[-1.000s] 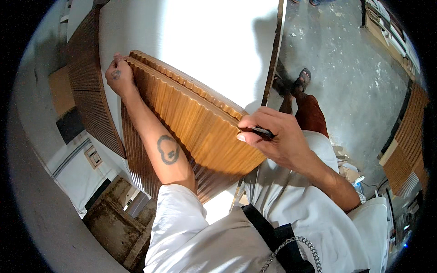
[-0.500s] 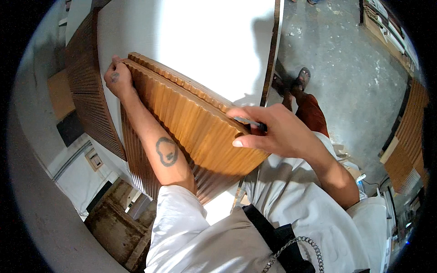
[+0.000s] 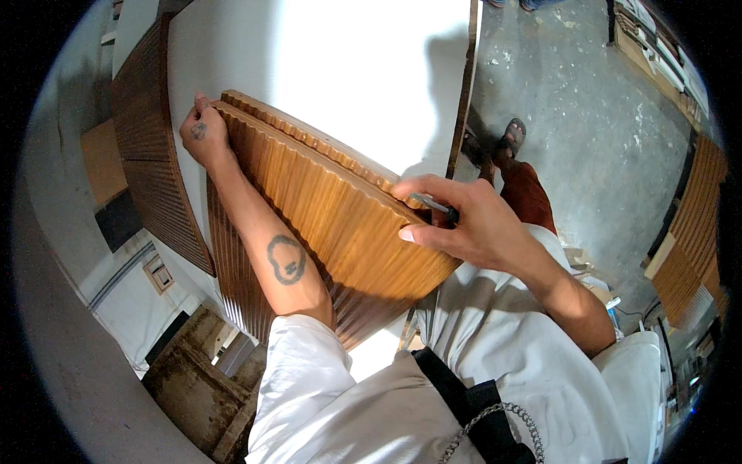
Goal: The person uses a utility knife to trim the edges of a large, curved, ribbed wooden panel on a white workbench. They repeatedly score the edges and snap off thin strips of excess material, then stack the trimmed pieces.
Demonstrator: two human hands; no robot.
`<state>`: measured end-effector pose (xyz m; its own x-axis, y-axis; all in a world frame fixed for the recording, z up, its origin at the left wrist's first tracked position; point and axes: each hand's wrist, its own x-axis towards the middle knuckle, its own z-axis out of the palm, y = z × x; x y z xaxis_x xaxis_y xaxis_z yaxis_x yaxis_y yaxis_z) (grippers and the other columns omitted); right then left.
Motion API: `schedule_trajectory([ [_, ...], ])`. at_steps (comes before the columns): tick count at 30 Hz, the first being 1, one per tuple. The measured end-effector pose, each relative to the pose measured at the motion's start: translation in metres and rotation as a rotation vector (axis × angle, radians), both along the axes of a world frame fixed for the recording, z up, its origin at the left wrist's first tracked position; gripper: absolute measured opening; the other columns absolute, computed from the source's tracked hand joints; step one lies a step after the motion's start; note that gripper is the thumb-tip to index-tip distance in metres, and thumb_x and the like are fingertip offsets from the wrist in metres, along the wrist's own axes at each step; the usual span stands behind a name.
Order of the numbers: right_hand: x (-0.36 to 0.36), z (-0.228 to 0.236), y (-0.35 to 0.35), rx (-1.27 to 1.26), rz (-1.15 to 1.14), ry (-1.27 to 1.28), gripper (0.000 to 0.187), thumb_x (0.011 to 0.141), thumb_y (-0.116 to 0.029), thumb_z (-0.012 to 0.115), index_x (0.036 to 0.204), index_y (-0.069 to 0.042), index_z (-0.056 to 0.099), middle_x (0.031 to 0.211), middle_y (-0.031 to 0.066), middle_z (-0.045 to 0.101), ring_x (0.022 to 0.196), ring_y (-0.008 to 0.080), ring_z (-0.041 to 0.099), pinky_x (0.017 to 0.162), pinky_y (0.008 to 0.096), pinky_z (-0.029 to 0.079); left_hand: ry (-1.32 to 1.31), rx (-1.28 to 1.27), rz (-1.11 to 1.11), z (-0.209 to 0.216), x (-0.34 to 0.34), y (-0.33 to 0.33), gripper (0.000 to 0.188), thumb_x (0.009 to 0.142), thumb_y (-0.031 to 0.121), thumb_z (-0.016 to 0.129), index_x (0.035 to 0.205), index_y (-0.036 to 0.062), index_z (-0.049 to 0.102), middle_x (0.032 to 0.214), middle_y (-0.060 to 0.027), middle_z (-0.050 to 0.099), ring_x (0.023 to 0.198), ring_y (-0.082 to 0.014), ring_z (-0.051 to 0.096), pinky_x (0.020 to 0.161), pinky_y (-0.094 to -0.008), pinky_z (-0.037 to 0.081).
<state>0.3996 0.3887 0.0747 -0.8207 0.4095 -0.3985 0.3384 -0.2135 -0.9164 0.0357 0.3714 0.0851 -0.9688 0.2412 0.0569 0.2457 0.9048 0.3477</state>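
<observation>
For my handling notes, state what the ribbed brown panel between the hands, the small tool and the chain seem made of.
Ribbed panel: likely wood or laminate, seemingly glossy; grain streaks show. Small tool: probably steel blade, by its grey sheen; dark handle, perhaps plastic. Chain: likely polished metal; its links glint.

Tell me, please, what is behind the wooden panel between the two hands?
Behind the wooden panel, a second wavy wooden edge shows, then a white surface. The panel hides anything lower.

Glare bleaches the white work surface (image 3: 348, 62) at upper centre, with a soft shadow at its right, while the fluted wooden panel (image 3: 348, 224) mid-frame is warmly lit. The lower left is dim; straight edges bow toward the black fisheye rim.
</observation>
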Motion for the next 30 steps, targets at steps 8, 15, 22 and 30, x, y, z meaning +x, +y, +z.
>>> schedule_trajectory([
  [8, 0.0, 0.003, 0.003, -0.067, 0.034, -0.014, 0.038, 0.085, -0.032, 0.075, 0.106, -0.002, 0.067, 0.08, 0.0191, 0.068, 0.075, 0.0326, 0.07, 0.068, 0.0388, 0.052, 0.03, 0.002, -0.004, -0.002, -0.004, -0.006, 0.047, 0.1, 0.042, 0.049, 0.093, 0.0045, 0.077, 0.104, -0.0174, 0.073, 0.1, -0.0338, 0.067, 0.092, -0.0427, 0.048],
  [15, 0.017, 0.001, 0.004, 0.011, 0.062, 0.035, 0.039, 0.085, -0.033, 0.074, 0.106, -0.001, 0.067, 0.077, 0.0184, 0.066, 0.069, 0.0322, 0.067, 0.066, 0.0396, 0.051, 0.094, -0.021, -0.041, -0.008, -0.011, -0.007, 0.045, 0.099, 0.04, 0.049, 0.094, 0.0045, 0.077, 0.102, -0.0162, 0.074, 0.098, -0.0342, 0.068, 0.093, -0.0419, 0.048],
  [22, 0.115, 0.01, 0.004, -0.111, 0.47, -0.116, 0.024, 0.089, -0.024, 0.069, 0.093, -0.001, 0.061, 0.072, 0.0202, 0.06, 0.063, 0.0375, 0.06, 0.061, 0.0438, 0.046, 0.064, -0.042, -0.027, -0.007, -0.008, -0.004, 0.047, 0.1, 0.041, 0.049, 0.095, 0.0033, 0.076, 0.101, -0.0155, 0.074, 0.096, -0.0334, 0.067, 0.091, -0.0407, 0.049],
  [30, 0.112, 0.003, -0.009, -0.117, -0.096, -0.02, 0.018, 0.094, -0.011, 0.059, 0.11, -0.004, 0.055, 0.078, 0.0174, 0.061, 0.072, 0.0343, 0.061, 0.067, 0.0391, 0.047, 0.317, -0.112, -0.901, 0.004, 0.074, -0.034, 0.034, 0.103, 0.031, 0.044, 0.102, 0.0032, 0.064, 0.091, -0.0137, 0.065, 0.089, -0.0316, 0.063, 0.092, -0.055, 0.042],
])
